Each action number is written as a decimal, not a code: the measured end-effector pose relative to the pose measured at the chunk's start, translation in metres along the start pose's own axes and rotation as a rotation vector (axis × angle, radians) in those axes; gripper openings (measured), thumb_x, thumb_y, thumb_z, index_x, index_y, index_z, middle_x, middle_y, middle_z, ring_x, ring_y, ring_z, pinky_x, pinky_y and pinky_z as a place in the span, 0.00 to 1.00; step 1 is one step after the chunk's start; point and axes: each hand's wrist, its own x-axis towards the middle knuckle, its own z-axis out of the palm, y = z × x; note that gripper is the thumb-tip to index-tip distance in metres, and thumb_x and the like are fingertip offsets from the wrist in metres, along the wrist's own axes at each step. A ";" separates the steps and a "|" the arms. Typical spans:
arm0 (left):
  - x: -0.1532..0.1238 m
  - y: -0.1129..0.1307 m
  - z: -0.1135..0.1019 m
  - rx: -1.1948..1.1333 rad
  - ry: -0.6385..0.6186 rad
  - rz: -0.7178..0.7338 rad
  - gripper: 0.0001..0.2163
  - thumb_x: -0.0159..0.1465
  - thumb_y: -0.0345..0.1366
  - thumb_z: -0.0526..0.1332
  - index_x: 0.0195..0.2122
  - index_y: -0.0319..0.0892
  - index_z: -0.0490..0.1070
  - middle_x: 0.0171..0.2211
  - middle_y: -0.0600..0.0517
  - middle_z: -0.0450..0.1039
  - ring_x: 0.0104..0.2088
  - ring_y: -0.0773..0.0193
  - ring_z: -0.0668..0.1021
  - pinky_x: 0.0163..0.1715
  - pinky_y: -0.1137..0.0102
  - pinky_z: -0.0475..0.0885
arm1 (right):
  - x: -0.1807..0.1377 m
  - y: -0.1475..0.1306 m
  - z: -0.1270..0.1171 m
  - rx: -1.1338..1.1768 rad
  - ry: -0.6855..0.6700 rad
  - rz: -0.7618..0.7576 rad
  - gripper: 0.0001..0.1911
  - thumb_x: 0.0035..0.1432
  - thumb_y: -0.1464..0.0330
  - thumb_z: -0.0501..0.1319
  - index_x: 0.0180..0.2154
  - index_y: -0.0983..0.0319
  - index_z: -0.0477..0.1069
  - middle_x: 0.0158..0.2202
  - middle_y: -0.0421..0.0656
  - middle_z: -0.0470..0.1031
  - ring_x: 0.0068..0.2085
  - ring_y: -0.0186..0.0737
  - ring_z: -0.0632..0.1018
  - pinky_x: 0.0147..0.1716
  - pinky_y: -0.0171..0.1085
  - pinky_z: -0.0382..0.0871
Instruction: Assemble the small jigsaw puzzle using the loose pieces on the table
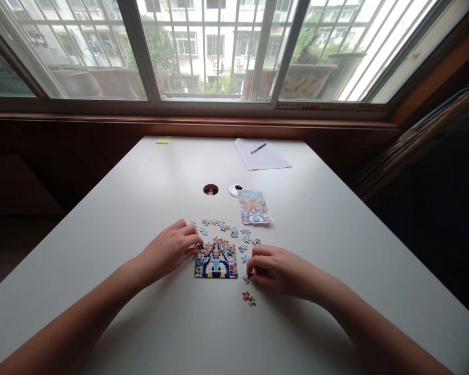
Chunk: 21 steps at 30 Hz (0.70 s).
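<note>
So the partly assembled jigsaw (217,264) is lying flat on the white table (140,323), a bit below the centre of the frame. Its bottom edge is straight and the top is ragged. Loose pieces (214,222) curve over the top and down its right side, with a small cluster (248,298) sitting apart at lower centre.

Left hand (172,242) is at the puzzle's upper-left corner, fingers bent and tips close together by a dark bit there. Can't tell if it's pinching that or just resting on it. Right hand (275,265) is right of the puzzle, fingers curled in, tips at a greyish piece (246,279). Touching it, I think, but the grip itself is hidden.

Handling-wise, I'd guess thin card: super light, fairly stiff, slightly slick on the printed face. Tabs probably bend or peel if forced. I'd take single pieces by 2 opposite edges, thumb and index, and slide the joined section flat with spread fingers. Lift it by 1 corner and it'd likely come apart.

Printed picture sheet (254,208) is just above the pieces, right of centre.
</note>
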 end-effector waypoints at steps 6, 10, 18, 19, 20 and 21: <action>-0.002 -0.001 0.002 -0.022 0.018 -0.002 0.06 0.69 0.34 0.64 0.45 0.48 0.77 0.42 0.50 0.76 0.43 0.57 0.72 0.41 0.66 0.69 | 0.000 0.002 0.001 -0.003 0.005 -0.002 0.07 0.64 0.70 0.62 0.42 0.58 0.78 0.40 0.44 0.76 0.40 0.39 0.76 0.40 0.37 0.70; -0.003 -0.003 0.004 -0.009 -0.008 -0.015 0.06 0.68 0.34 0.65 0.46 0.48 0.76 0.43 0.50 0.75 0.44 0.56 0.71 0.42 0.65 0.69 | -0.001 0.001 0.000 0.003 -0.004 0.001 0.07 0.65 0.70 0.61 0.43 0.58 0.77 0.40 0.44 0.76 0.40 0.39 0.76 0.40 0.37 0.71; -0.005 -0.004 0.007 -0.009 -0.008 -0.017 0.06 0.69 0.34 0.63 0.47 0.47 0.76 0.44 0.50 0.75 0.45 0.56 0.71 0.44 0.64 0.69 | 0.000 -0.001 -0.002 0.006 -0.012 0.013 0.06 0.64 0.70 0.62 0.42 0.58 0.77 0.40 0.43 0.76 0.40 0.39 0.76 0.40 0.37 0.70; -0.005 -0.004 0.007 -0.009 -0.004 -0.015 0.06 0.69 0.34 0.63 0.47 0.47 0.76 0.44 0.50 0.75 0.45 0.57 0.71 0.44 0.64 0.69 | 0.001 -0.002 -0.002 0.006 -0.014 0.015 0.06 0.64 0.70 0.62 0.42 0.58 0.77 0.40 0.44 0.76 0.39 0.39 0.76 0.39 0.37 0.70; -0.005 -0.004 0.008 -0.008 0.003 -0.012 0.06 0.70 0.34 0.63 0.46 0.47 0.76 0.44 0.50 0.75 0.45 0.57 0.71 0.44 0.64 0.69 | 0.001 -0.002 -0.002 0.006 -0.016 0.016 0.06 0.64 0.70 0.62 0.42 0.58 0.77 0.40 0.44 0.76 0.39 0.40 0.76 0.39 0.37 0.70; -0.005 -0.004 0.008 -0.006 0.010 -0.008 0.06 0.70 0.34 0.63 0.46 0.47 0.76 0.44 0.50 0.75 0.45 0.57 0.71 0.44 0.64 0.69 | 0.001 -0.002 -0.002 0.006 -0.018 0.016 0.06 0.64 0.70 0.62 0.42 0.58 0.77 0.40 0.44 0.76 0.39 0.40 0.76 0.39 0.37 0.70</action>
